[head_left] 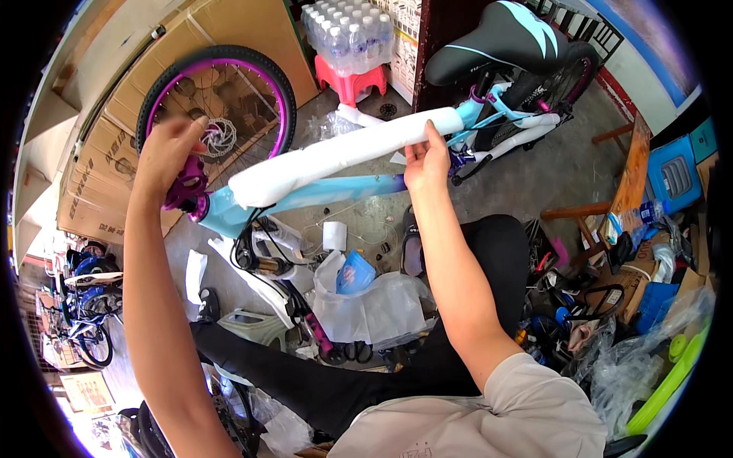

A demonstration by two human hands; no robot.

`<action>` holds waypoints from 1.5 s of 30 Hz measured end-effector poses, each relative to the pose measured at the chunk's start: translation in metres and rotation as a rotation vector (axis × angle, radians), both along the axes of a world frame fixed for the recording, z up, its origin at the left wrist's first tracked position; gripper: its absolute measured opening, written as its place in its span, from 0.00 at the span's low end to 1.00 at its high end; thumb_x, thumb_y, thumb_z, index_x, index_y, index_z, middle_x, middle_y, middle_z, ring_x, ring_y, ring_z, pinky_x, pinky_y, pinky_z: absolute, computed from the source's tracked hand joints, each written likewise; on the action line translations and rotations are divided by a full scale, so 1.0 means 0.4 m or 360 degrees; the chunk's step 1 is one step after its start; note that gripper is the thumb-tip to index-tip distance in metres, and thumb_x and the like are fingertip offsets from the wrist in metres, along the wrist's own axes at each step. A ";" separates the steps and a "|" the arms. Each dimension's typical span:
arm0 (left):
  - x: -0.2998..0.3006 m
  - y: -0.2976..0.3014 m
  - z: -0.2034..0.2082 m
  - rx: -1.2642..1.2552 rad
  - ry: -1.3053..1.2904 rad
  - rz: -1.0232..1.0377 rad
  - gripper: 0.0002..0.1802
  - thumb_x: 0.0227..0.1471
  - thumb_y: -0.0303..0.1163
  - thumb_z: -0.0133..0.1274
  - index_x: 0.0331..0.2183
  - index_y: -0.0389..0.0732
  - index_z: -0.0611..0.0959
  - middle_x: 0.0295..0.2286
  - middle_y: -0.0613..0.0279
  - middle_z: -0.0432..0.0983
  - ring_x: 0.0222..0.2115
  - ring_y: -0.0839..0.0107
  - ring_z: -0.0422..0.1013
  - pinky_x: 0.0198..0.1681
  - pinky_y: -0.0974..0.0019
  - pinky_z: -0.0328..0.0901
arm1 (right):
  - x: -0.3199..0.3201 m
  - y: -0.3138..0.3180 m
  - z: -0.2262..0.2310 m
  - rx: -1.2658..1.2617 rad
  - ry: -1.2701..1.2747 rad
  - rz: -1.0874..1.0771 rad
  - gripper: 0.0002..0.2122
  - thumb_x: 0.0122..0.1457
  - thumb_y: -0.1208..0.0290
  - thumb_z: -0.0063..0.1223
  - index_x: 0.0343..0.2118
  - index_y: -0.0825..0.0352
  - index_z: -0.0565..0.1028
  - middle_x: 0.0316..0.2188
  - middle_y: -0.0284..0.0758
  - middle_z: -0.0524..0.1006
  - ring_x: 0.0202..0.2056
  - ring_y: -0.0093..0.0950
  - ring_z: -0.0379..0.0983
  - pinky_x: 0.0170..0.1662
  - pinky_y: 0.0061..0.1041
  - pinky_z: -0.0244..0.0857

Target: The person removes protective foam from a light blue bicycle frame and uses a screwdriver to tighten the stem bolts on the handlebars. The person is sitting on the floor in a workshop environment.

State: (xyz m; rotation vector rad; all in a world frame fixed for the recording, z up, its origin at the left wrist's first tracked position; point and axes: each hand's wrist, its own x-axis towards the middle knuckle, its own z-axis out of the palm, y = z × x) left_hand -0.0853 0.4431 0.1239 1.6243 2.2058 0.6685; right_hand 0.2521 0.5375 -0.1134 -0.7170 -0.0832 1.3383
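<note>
A light blue bicycle frame (305,196) stretches across in front of me, a white foam sleeve (343,155) wrapped along its upper tube. With the thumb on top and the fingers below, my right hand (429,159) grips the sleeve near its saddle end. My left hand (172,149) is beside the purple stem (187,182) at the frame's front; its fingers are blurred, and I cannot tell whether they touch it. A black and light blue saddle (496,47) tops the rear. Below the frame hangs a handlebar with a purple grip (317,333).
A purple-rimmed wheel (284,95) leans on cardboard (92,172). Bottled water (347,42) stands on a red stool (351,80). Plastic bags (374,309) lie between my legs. At right are a wooden bench (634,156) and piled parts; small bicycles (92,305) stand at left.
</note>
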 end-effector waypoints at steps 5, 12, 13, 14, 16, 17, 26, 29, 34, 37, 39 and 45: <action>-0.038 0.010 -0.001 -0.0020 0.0070 0.0023 0.25 0.59 0.51 0.53 0.35 0.35 0.84 0.25 0.63 0.79 0.26 0.79 0.71 0.32 0.73 0.63 | 0.006 -0.008 -0.017 0.0390 0.0633 0.0271 0.26 0.63 0.46 0.51 0.56 0.60 0.69 0.53 0.36 0.72 0.58 0.39 0.66 0.64 0.44 0.55; -0.015 0.004 -0.001 0.0004 0.0111 0.0063 0.28 0.55 0.52 0.53 0.38 0.33 0.85 0.25 0.60 0.81 0.22 0.75 0.71 0.30 0.69 0.66 | -0.036 0.009 -0.040 0.0722 0.0911 0.0576 0.36 0.55 0.32 0.51 0.53 0.61 0.70 0.52 0.35 0.74 0.55 0.40 0.68 0.63 0.49 0.56; -0.017 0.002 0.000 0.0010 0.0117 0.0068 0.28 0.55 0.52 0.53 0.38 0.33 0.85 0.25 0.60 0.81 0.22 0.75 0.71 0.30 0.69 0.66 | -0.051 0.011 -0.037 0.0796 0.0975 0.0593 0.38 0.52 0.29 0.51 0.52 0.61 0.71 0.49 0.34 0.75 0.53 0.40 0.69 0.64 0.50 0.55; -0.018 0.002 -0.002 -0.0009 0.0125 0.0099 0.28 0.55 0.52 0.53 0.38 0.33 0.85 0.25 0.60 0.81 0.22 0.75 0.72 0.30 0.69 0.66 | -0.066 0.014 -0.033 0.0870 0.1040 0.0607 0.40 0.50 0.26 0.51 0.51 0.61 0.71 0.47 0.33 0.76 0.52 0.39 0.71 0.64 0.51 0.55; -0.019 0.004 -0.003 -0.0022 0.0139 0.0131 0.29 0.55 0.52 0.53 0.38 0.33 0.85 0.24 0.60 0.81 0.23 0.74 0.73 0.31 0.69 0.66 | -0.091 0.016 -0.033 0.0912 0.1076 0.0620 0.41 0.47 0.24 0.50 0.49 0.61 0.71 0.44 0.32 0.77 0.49 0.38 0.72 0.64 0.52 0.55; -0.020 0.007 -0.004 -0.0023 0.0166 0.0122 0.28 0.54 0.52 0.53 0.37 0.33 0.85 0.24 0.59 0.81 0.23 0.73 0.73 0.31 0.68 0.67 | -0.098 0.017 -0.036 0.0942 0.1095 0.0640 0.40 0.48 0.25 0.51 0.48 0.61 0.71 0.44 0.32 0.77 0.49 0.38 0.72 0.64 0.53 0.55; -0.006 -0.001 0.003 -0.0027 0.0277 0.0174 0.29 0.53 0.54 0.52 0.37 0.35 0.87 0.25 0.58 0.82 0.27 0.68 0.76 0.37 0.65 0.68 | -0.095 -0.049 0.029 0.0376 0.0858 0.0554 0.30 0.61 0.41 0.52 0.53 0.64 0.67 0.51 0.36 0.72 0.57 0.35 0.66 0.63 0.42 0.57; 0.011 -0.004 0.012 -0.0028 0.0303 0.0168 0.29 0.53 0.54 0.52 0.36 0.35 0.87 0.25 0.58 0.82 0.28 0.67 0.77 0.38 0.65 0.69 | -0.079 -0.064 0.069 0.0158 0.0722 0.0545 0.27 0.65 0.47 0.49 0.57 0.65 0.65 0.56 0.37 0.69 0.60 0.35 0.63 0.65 0.43 0.54; -0.006 0.000 0.003 -0.0027 0.0275 0.0169 0.31 0.53 0.57 0.52 0.36 0.34 0.86 0.25 0.58 0.82 0.26 0.68 0.76 0.35 0.65 0.69 | -0.070 -0.121 0.125 -0.0041 0.0606 0.0600 0.28 0.65 0.61 0.47 0.64 0.69 0.58 0.65 0.39 0.59 0.67 0.35 0.54 0.71 0.43 0.42; -0.017 0.004 -0.004 0.0007 0.0215 0.0145 0.32 0.52 0.56 0.52 0.35 0.33 0.86 0.25 0.58 0.82 0.24 0.69 0.76 0.34 0.65 0.68 | -0.062 -0.150 0.173 -0.0037 0.0551 0.0653 0.33 0.64 0.64 0.45 0.67 0.75 0.49 0.67 0.44 0.54 0.70 0.38 0.48 0.72 0.42 0.38; -0.023 0.004 -0.004 0.0007 0.0219 0.0142 0.32 0.52 0.56 0.52 0.35 0.33 0.86 0.25 0.57 0.82 0.24 0.69 0.76 0.34 0.65 0.69 | -0.061 -0.162 0.191 -0.0048 0.0533 0.0671 0.34 0.64 0.64 0.45 0.67 0.76 0.47 0.68 0.46 0.54 0.70 0.39 0.46 0.73 0.42 0.38; -0.020 -0.001 -0.001 0.0062 0.0228 0.0126 0.31 0.52 0.56 0.52 0.38 0.34 0.86 0.25 0.57 0.82 0.24 0.69 0.76 0.34 0.65 0.69 | -0.067 -0.188 0.209 -0.0124 0.0414 0.0660 0.37 0.62 0.63 0.50 0.67 0.75 0.46 0.65 0.46 0.56 0.69 0.38 0.49 0.71 0.40 0.41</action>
